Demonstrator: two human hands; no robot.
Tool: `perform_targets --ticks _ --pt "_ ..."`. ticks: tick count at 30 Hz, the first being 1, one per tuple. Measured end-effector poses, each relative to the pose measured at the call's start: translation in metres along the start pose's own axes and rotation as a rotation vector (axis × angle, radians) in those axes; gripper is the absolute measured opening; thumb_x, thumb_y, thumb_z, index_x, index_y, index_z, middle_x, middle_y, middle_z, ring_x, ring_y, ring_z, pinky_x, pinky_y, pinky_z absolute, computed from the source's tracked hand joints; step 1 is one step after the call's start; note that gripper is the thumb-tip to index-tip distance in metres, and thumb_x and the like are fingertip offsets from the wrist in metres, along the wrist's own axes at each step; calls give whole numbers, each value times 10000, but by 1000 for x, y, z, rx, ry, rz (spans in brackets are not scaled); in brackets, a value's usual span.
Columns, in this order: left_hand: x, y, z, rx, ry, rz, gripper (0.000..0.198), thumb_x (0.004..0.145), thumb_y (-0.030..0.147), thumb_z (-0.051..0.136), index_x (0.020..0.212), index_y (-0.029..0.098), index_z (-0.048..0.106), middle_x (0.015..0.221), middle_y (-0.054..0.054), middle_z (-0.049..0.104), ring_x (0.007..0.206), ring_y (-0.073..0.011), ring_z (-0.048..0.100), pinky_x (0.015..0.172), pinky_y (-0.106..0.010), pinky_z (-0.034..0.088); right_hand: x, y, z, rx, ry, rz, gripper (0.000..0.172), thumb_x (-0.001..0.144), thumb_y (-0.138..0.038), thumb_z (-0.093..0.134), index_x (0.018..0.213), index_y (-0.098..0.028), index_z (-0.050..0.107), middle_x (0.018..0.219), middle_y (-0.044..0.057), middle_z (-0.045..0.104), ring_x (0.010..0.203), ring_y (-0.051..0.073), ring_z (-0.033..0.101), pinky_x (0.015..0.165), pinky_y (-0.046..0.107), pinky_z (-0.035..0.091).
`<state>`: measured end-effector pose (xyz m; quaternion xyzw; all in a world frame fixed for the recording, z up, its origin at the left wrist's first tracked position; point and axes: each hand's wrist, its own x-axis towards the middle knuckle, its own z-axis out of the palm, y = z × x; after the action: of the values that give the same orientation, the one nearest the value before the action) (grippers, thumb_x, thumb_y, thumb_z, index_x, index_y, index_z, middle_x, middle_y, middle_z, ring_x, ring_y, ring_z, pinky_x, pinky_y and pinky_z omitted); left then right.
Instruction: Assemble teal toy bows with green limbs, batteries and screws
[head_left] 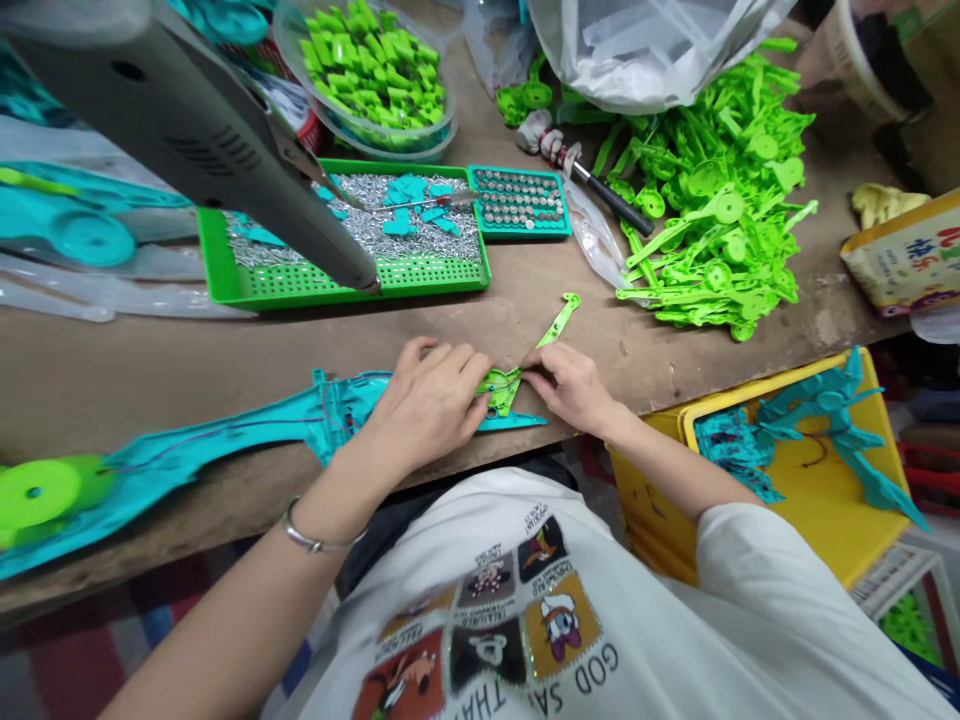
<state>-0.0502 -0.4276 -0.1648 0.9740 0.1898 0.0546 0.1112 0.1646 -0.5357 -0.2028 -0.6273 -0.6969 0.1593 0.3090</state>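
Note:
A long turquoise plastic shell (247, 437) lies near the bench's front edge, with a thin wire along its inside. My left hand (435, 400) is closed over its right part, the fingers bent down at a bright green plastic piece (504, 390) set on the shell. From the right, my right hand (568, 385) pinches a thin wire at the edge of that piece; the fingertips partly hide it. Beyond the right fingers, a narrow green arm (559, 320) points up and away. Round green discs (41, 492) sit at the shell's left end.
A grey power screwdriver (300, 200) hangs over a green tray (345, 280) of screws. Beside it stands a turquoise tray (520, 203) of small round metal parts. Green parts (720, 220) are heaped at right, above a yellow bin (652, 490) holding turquoise shells.

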Motion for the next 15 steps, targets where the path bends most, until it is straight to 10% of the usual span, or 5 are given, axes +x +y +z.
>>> perform_targets --ticks 15 --pt "1 9 1 7 2 80 232 973 92 399 952 202 603 875 -90 622 929 -277 553 980 -484 409 14 8 -8 -28 -170 -128 203 1010 -155 547 959 -201 738 955 70 708 917 187 666 863 327 557"
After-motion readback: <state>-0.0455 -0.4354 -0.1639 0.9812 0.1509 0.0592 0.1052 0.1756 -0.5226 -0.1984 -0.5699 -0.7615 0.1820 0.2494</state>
